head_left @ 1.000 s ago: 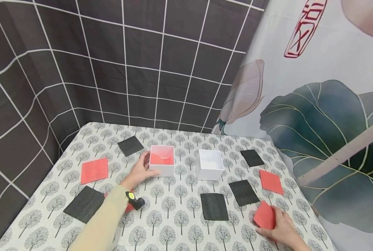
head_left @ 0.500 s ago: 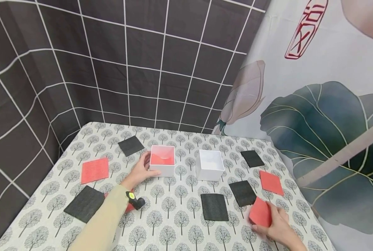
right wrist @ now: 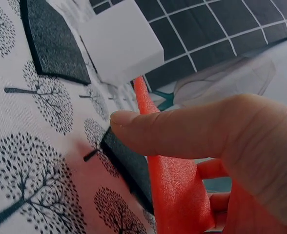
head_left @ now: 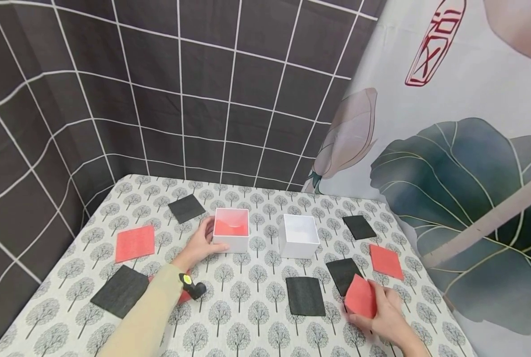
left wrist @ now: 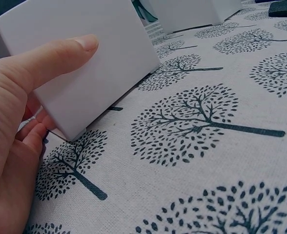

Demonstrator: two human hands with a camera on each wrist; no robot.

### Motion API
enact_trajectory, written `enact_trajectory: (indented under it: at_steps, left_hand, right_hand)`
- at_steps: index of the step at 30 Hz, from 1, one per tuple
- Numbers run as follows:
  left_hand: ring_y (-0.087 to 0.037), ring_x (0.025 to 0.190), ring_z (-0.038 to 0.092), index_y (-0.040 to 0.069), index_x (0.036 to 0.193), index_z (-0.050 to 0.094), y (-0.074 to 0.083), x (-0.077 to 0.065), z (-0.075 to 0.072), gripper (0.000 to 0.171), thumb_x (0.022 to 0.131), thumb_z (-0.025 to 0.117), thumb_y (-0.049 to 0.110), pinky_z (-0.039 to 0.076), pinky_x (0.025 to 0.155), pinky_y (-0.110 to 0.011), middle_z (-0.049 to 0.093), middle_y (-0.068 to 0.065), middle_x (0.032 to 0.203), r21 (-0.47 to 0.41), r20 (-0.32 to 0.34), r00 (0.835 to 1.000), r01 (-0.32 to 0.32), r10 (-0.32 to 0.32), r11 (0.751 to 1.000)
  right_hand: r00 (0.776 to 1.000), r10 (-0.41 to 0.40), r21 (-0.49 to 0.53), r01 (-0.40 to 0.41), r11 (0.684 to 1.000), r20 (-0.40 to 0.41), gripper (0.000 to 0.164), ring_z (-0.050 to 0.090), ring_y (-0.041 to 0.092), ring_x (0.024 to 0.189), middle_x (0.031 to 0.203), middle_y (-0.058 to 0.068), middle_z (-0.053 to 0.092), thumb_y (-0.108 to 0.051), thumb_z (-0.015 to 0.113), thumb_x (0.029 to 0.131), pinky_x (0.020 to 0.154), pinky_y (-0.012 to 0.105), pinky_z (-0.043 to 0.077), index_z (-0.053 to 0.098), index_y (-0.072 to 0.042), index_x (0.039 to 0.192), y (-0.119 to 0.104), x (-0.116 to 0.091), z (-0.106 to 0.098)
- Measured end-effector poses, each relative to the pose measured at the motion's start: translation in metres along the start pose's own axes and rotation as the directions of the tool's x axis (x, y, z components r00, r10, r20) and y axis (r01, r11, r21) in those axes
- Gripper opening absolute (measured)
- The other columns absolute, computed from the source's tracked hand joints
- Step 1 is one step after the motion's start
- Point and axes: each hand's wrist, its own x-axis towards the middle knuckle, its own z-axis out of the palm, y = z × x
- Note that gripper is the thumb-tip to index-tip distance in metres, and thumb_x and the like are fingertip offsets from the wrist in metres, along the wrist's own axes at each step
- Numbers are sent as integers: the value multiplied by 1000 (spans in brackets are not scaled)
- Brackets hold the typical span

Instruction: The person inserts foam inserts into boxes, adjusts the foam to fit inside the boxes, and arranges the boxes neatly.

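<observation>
My left hand (head_left: 200, 243) grips the left white box (head_left: 231, 244) at its left side, thumb across the front wall and fingers behind. Red material shows inside that box. In the left wrist view the thumb lies on the white wall of the box (left wrist: 99, 73), which stands on the cloth. At the right, my right hand (head_left: 383, 315) pinches a red felt square (head_left: 360, 297) between thumb and fingers, raised and tilted over a black square (head_left: 343, 271). The right wrist view shows the thumb against the red felt square (right wrist: 175, 195). A second white box (head_left: 298, 246) stands right of the first.
Flat on the tree-print tablecloth (head_left: 238, 317) lie a black square (head_left: 305, 296) at front centre, another black square (head_left: 359, 227) and a red square (head_left: 386, 262) at right. Leftward are a red square (head_left: 135, 243) and black squares (head_left: 121, 291). My left forearm partly covers one red piece (head_left: 184, 296).
My right hand has moved left and slightly up with the red felt square, which now overlaps a black square. The left hand stays on the box.
</observation>
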Motion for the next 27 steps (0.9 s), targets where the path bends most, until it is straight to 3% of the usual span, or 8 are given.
enact_trajectory:
  at_steps: [8, 19, 27]
  left_hand:
    - [-23, 134, 29, 10, 144, 22, -22, 9, -4, 104, 62, 85, 7, 28, 108, -26, 29, -12, 146, 43, -25, 1000, -6, 7, 999]
    - [-22, 134, 29, 10, 146, 18, -22, 10, -3, 106, 62, 84, 4, 28, 107, -25, 27, -11, 147, 18, -22, 1000, -9, 9, 1000]
    - [-25, 132, 32, 7, 144, 20, -23, 12, -3, 104, 62, 83, 3, 30, 106, -25, 29, -13, 146, 9, -7, 1000, -26, 26, 1000]
  right_hand:
    - [998, -65, 48, 66, 997, -24, 103, 36, 34, 98, 112, 23, 38, -40, 86, 56, 66, 33, 42, 34, -1, 136, -18, 4, 7]
    - [986, -157, 39, 160, 986, -59, 101, 34, 30, 100, 114, 20, 38, -38, 87, 55, 68, 34, 40, 36, -4, 135, -42, 4, 7]
    - [981, -186, 22, 187, 982, -49, 99, 32, 29, 107, 118, 17, 38, -33, 87, 57, 78, 44, 42, 36, -7, 137, -63, 8, 7]
